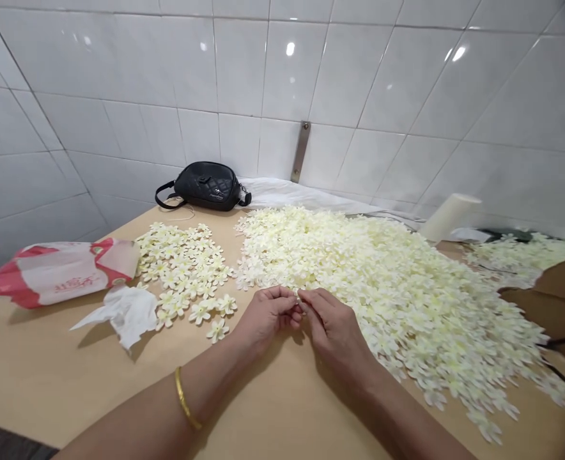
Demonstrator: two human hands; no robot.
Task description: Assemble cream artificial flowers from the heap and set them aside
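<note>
My left hand and my right hand meet at the fingertips over the table's middle, both closed in a pinch. Whatever sits between the fingers is too small and too covered to make out. Just behind them spreads a large heap of pale cream artificial flower heads, reaching far to the right. Left of my left hand lies a smaller, looser group of flower heads with yellow-green centres. One flower head rests apart, close to my left forearm, which wears a gold bangle.
A red-and-white tissue pack and a crumpled tissue lie at the left. Against the tiled wall stands a black quilted bag. White cloth runs along the back. At right are a whitish roll and a brown object.
</note>
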